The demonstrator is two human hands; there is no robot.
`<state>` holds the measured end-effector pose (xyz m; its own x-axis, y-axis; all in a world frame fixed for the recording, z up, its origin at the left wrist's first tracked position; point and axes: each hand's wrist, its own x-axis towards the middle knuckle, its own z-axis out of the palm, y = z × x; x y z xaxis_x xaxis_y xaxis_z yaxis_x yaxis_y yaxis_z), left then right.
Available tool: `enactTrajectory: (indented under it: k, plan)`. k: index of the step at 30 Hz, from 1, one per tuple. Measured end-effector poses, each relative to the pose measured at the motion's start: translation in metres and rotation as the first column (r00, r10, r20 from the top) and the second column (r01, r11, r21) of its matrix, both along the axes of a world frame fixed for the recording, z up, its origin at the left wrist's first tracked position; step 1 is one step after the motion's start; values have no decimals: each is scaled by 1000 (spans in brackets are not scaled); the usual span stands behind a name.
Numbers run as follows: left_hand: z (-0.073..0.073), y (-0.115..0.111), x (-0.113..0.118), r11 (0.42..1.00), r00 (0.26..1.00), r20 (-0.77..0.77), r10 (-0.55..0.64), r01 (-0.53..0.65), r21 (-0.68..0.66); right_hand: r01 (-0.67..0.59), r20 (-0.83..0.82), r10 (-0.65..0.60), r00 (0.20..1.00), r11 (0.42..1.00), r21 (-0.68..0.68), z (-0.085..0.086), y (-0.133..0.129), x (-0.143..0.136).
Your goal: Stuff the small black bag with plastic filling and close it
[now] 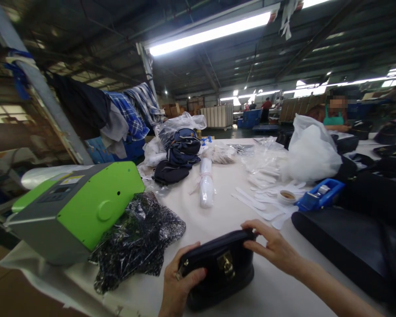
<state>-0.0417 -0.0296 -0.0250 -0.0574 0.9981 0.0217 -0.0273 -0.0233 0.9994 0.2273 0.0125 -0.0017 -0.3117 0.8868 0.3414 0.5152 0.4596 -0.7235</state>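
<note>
A small black handbag (214,275) with a gold-coloured clasp (227,265) on its front stands on the white-covered table, close to me. My left hand (181,275) is closed round the bag's left end, thumb on the front and fingers over the far side. At the top right corner, my right hand (270,244) pinches the bag's edge between thumb and fingers. The bag's back and underside are hidden. Left of it lies crumpled black-patterned plastic wrap (138,240).
A green and grey machine (82,207) stands at the left. Beyond are dark backpacks (181,152), a wrapped white roll (206,185), white strips (251,198), a blue tape dispenser (320,194) and a bag of white filling (313,149). Large black pieces (343,246) lie right. A co-worker (335,114) sits beyond.
</note>
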Motion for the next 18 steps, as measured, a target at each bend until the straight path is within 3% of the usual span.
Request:
enactTrajectory:
  k: [3,5,9,14,18]
  plan:
    - [-2,-1,-1,1000,1000,13,-6,6,9,-21,-30,16,999,979,-204,0,-1,0]
    - [-2,-1,-1,1000,1000,10,8,-8,19,-21,-57,6,998,963,-269,0,-1,-2]
    - [-4,-1,2,997,996,-61,66,-63,54,55,-91,-83,992,958,-281,-3,-1,-7]
    - [-9,-4,2,985,981,-110,157,-149,84,43,-109,-78,991,957,-286,-8,-1,-7]
    - [-17,-1,0,978,973,-164,163,-139,153,77,-54,-96,994,956,-283,-1,-2,-6]
